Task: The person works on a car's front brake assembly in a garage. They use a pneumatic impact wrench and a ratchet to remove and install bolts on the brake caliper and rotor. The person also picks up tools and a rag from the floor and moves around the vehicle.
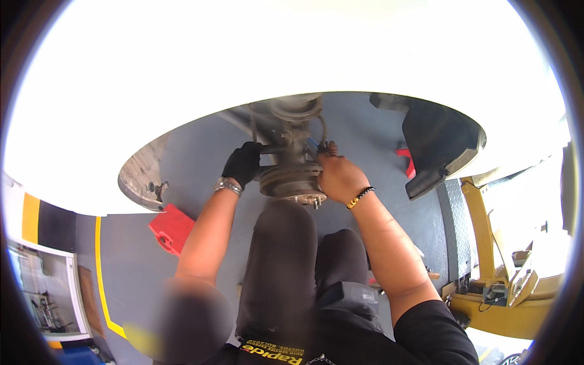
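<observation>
Inside the wheel opening of a white car body (pixel 292 48), a rusty brake disc (pixel 289 182) with wheel studs sits in front of my knees. Above it rise the strut and its spring seat (pixel 296 108). My left hand (pixel 242 163), in a black glove, is closed at a dark part just left of and behind the disc; what its fingers hold is hidden. My bare right hand (pixel 342 177) curls at the disc's right edge, its fingers reaching behind. A thin blue piece (pixel 312 143) shows near its fingertips, but its grip is hidden.
A red case (pixel 173 229) lies on the grey floor to the left, and a red object (pixel 406 162) lies right of the hub. A dark fender liner (pixel 441 143) hangs at the right of the opening. Yellow lift parts (pixel 486 243) stand at far right.
</observation>
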A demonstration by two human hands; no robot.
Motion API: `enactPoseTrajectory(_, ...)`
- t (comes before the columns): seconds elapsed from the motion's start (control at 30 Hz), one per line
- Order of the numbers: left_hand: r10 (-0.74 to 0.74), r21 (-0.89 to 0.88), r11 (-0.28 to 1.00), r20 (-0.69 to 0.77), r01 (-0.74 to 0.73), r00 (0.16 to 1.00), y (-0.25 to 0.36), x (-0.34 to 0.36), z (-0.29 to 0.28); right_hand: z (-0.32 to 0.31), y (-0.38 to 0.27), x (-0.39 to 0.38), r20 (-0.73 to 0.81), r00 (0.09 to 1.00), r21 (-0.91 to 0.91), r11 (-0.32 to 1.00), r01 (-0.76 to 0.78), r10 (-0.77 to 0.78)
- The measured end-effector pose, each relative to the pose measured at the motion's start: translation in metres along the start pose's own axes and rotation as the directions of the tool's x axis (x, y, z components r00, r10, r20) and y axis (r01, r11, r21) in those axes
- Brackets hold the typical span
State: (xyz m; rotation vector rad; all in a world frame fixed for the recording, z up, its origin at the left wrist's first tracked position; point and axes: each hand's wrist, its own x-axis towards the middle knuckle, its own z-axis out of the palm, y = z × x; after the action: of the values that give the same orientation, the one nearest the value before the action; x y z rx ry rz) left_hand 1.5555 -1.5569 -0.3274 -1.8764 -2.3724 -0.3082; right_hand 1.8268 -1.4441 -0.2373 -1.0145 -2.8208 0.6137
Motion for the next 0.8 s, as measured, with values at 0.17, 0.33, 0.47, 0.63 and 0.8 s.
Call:
enactPoseTrajectory(0.17, -0.236, -0.227, 0.952, -0.128, 0.203, 0.963, 0.036, -0.021, -0.001, 0.003, -0.003, 0.0, -0.006, 1.0, 0.028, 0.999, 0.018, -0.018)
enactPoseTrajectory(0.33, -0.27, -0.311, 0.909, 0.074, 0.279, 0.96, 0.076, -0.018, -0.053, -0.008, -0.005, -0.004, 0.041, 0.999, -0.016, 1.0, 0.018, -0.017)
enactPoseTrajectory(0.47, -0.284, -0.176, 0.931, 0.194, 0.318, 0.939, 0.058, -0.003, -0.05, -0.005, -0.006, 0.002, 0.072, 0.997, -0.045, 0.999, 0.013, -0.009)
enactPoseTrajectory(0.63, -0.26, -0.093, 0.956, 0.162, 0.277, 0.952, 0.018, -0.006, -0.001, -0.006, -0.017, 0.003, 0.062, 0.997, -0.039, 0.998, 0.043, -0.04)
enactPoseTrajectory(0.8, -0.179, -0.177, 0.961, 0.193, 0.213, 0.965, 0.057, 0.012, -0.029, 0.002, 0.005, 0.007, 0.001, 1.0, -0.048, 0.999, 0.02, -0.02)
